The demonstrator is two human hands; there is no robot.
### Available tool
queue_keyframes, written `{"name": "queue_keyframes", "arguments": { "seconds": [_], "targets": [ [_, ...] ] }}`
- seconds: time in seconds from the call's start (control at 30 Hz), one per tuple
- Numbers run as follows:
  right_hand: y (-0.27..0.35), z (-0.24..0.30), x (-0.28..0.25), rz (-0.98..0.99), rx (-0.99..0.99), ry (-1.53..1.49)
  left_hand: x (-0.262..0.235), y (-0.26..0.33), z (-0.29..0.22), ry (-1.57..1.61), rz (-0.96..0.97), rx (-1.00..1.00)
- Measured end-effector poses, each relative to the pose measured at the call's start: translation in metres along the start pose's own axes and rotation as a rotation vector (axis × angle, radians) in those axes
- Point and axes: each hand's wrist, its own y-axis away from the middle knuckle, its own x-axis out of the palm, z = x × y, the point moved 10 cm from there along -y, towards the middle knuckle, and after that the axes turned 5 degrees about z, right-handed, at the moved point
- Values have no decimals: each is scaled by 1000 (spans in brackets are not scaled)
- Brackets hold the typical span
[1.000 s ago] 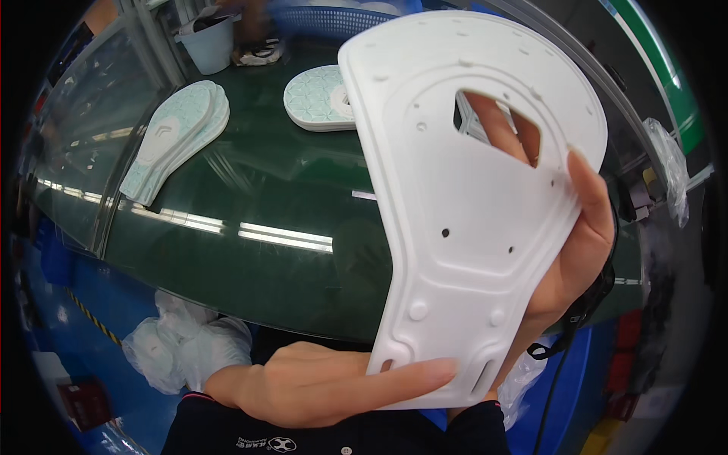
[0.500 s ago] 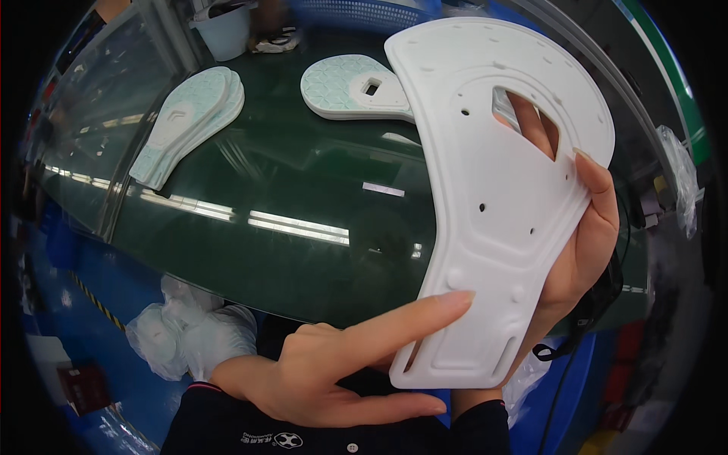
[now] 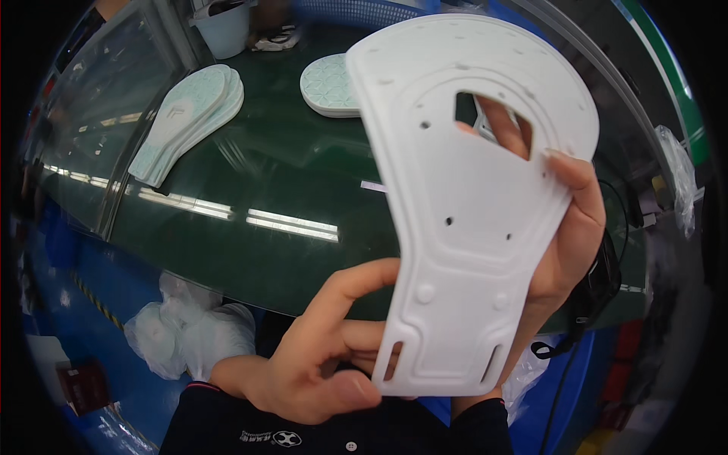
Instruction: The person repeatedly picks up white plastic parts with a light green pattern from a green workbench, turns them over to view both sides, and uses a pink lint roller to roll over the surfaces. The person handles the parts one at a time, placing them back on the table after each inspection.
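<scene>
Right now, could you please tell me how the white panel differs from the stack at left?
The white panel is unpatterned; the stack has a pale green pattern. The white panel is held up in the right hand; the stack lies on the table. Both widen toward a rounded end.

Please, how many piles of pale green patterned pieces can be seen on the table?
2. The left pile lies on the table; the second pile is farther right, partly hidden behind the white panel in the right hand. More may be hidden there.
</scene>
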Motion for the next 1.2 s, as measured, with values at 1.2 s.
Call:
{"name": "queue_keyframes", "arguments": {
  "seconds": [1.2],
  "targets": [
    [94, -13, 28, 294, -594, 2337, -97, -3, -43, -763, -540, 54]
  ]
}}
